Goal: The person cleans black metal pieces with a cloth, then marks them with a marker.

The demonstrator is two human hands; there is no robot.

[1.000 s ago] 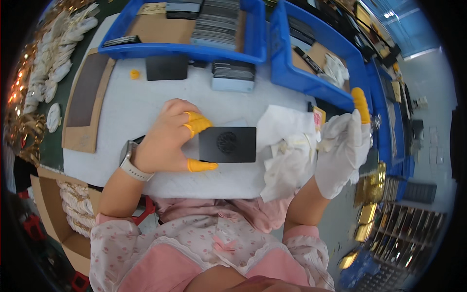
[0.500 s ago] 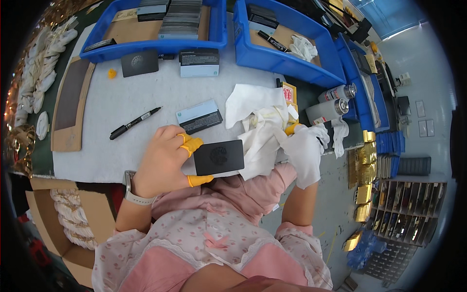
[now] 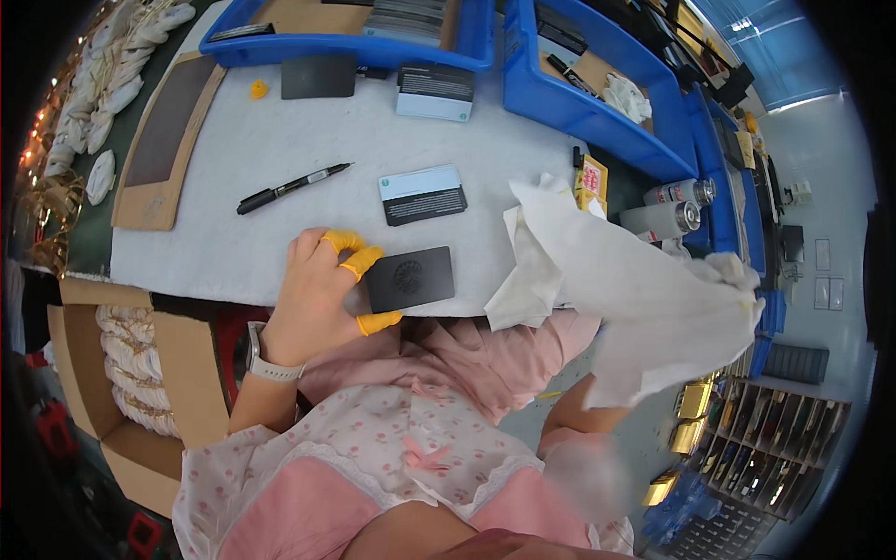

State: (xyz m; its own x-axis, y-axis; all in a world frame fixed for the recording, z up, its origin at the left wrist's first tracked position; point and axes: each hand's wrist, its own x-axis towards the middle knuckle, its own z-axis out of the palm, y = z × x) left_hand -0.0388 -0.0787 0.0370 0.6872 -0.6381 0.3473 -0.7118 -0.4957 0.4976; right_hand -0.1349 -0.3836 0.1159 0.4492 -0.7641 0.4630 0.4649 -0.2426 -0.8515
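Observation:
My left hand (image 3: 313, 289), with yellow finger cots, pinches a black card (image 3: 411, 279) by its left edge. A round dark emblem shows on the card's face. My right hand (image 3: 677, 341) wears a white glove and grips a white cloth (image 3: 607, 247), which spreads out to the left; motion blurs it, and its fingers cannot be made out. Below that cloth's left end, another piece of white cloth (image 3: 525, 275) hangs at the table edge. Just beyond the held card lies a small stack of light-blue and black cards (image 3: 423, 194).
A black marker (image 3: 294, 189) lies on the white table covering (image 3: 233, 247). Farther back are a dark card (image 3: 318, 77), another card stack (image 3: 435, 91) and blue trays (image 3: 597, 126). Metal-capped bottles (image 3: 663, 220) stand at the right; a cardboard box (image 3: 191, 373) is at lower left.
My right hand has moved right, pulling the white cloth up and out from the table edge. The left hand still holds the card. The whole view has shifted slightly.

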